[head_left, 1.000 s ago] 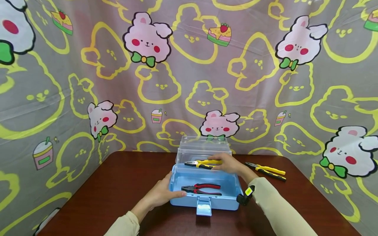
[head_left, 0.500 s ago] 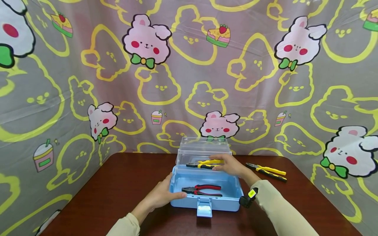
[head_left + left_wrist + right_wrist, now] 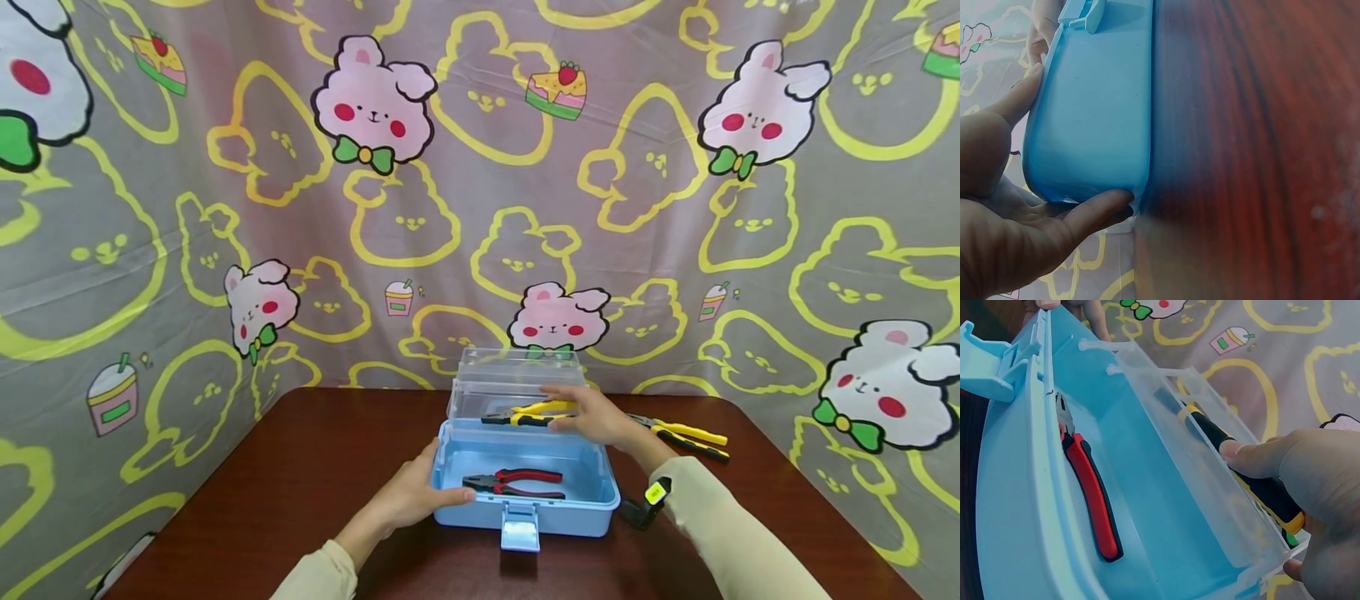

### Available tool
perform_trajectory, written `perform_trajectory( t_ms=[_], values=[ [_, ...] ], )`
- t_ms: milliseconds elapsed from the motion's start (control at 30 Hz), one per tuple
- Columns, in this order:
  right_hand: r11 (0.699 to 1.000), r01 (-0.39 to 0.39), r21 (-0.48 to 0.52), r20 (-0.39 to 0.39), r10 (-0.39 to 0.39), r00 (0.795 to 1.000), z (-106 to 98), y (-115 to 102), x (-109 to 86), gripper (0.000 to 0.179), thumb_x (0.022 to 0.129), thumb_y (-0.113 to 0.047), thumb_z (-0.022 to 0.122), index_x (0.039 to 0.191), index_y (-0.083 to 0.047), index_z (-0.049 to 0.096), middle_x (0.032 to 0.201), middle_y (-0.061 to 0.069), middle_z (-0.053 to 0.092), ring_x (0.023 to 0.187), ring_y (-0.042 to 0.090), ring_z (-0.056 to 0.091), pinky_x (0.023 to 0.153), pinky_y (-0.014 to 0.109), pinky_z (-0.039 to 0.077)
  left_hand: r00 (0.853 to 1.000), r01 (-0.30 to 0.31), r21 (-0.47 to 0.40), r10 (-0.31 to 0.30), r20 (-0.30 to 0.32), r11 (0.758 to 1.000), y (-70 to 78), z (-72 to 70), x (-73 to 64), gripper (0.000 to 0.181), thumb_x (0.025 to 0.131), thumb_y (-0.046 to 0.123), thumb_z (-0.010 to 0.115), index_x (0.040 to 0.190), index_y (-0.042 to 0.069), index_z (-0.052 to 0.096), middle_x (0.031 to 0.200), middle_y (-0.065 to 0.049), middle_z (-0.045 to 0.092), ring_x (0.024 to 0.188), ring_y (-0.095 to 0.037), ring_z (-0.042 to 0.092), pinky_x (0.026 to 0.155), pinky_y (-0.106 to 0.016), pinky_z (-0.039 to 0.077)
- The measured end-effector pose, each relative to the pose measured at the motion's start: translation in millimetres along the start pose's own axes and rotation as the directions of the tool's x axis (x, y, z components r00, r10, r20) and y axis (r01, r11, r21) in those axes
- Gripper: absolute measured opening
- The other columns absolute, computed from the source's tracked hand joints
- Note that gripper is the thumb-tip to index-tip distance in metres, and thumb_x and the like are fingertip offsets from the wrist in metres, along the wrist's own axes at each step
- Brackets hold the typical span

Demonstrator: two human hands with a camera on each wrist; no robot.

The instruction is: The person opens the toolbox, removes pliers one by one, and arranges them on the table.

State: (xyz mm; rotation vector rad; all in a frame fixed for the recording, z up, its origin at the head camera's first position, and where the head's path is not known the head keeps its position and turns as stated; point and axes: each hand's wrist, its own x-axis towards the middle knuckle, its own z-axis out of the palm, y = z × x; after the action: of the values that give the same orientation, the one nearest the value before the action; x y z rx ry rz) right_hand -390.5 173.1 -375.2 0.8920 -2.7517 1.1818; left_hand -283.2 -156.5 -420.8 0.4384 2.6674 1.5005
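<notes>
My left hand (image 3: 411, 492) holds the left end of a light blue toolbox (image 3: 570, 518), its thumb along the front rim. In the left wrist view its fingers wrap the box's end wall. A pair of pliers with red and black handles (image 3: 536, 477) lies inside the box near the front. At the back, my right hand (image 3: 600, 421) grips yellow-and-black pliers (image 3: 497, 417) by the handles, jaws pointing left. In the right wrist view these pliers lie low along the clear tray (image 3: 1191, 475), partly seen through its wall; the palm hides the handle ends.
The raised clear lid (image 3: 517, 367) stands behind the box. Another pair of yellow-and-black pliers (image 3: 701, 433) lies on the dark red table (image 3: 300, 467) to the right. An unfastened latch (image 3: 520, 533) hangs at the box's front. A patterned curtain (image 3: 465, 167) surrounds the table.
My right hand has shifted a little to the right, with the yellow-and-black pliers moving along the tray with it. The left hand and the toolbox stay nearly in place.
</notes>
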Motion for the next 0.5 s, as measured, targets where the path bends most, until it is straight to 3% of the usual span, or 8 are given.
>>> perform_trajectory(
  t_ms=[167,500],
  values=[
    [1.000,-0.015,-0.009,-0.029,0.015,0.999,-1,2,-2.8,0.061,0.095,-0.013,0.077,0.152,-0.013,0.053,0.139,0.015,0.063,0.135,0.039,0.050,0.104,0.061,0.044,1.000,-0.004,0.006,0.004,0.000,1.000,0.3,-0.3,0.6,0.114,0.084,0.047,0.086,0.163,0.001,0.018,0.149,-0.027,0.049,0.121,-0.039,0.059,0.102,-0.065,0.043],
    [1.000,0.013,-0.028,-0.065,-0.015,0.998,-7,0,-11.8,0.065,0.095,-0.016,0.078,0.154,-0.012,0.050,0.139,0.013,0.063,0.135,0.040,0.048,0.100,0.058,0.048,1.000,0.020,0.025,-0.020,-0.006,0.999,-0.9,0.6,0.8,0.113,0.084,0.046,0.086,0.163,0.002,0.018,0.150,-0.027,0.048,0.120,-0.039,0.059,0.102,-0.065,0.044]
  ],
)
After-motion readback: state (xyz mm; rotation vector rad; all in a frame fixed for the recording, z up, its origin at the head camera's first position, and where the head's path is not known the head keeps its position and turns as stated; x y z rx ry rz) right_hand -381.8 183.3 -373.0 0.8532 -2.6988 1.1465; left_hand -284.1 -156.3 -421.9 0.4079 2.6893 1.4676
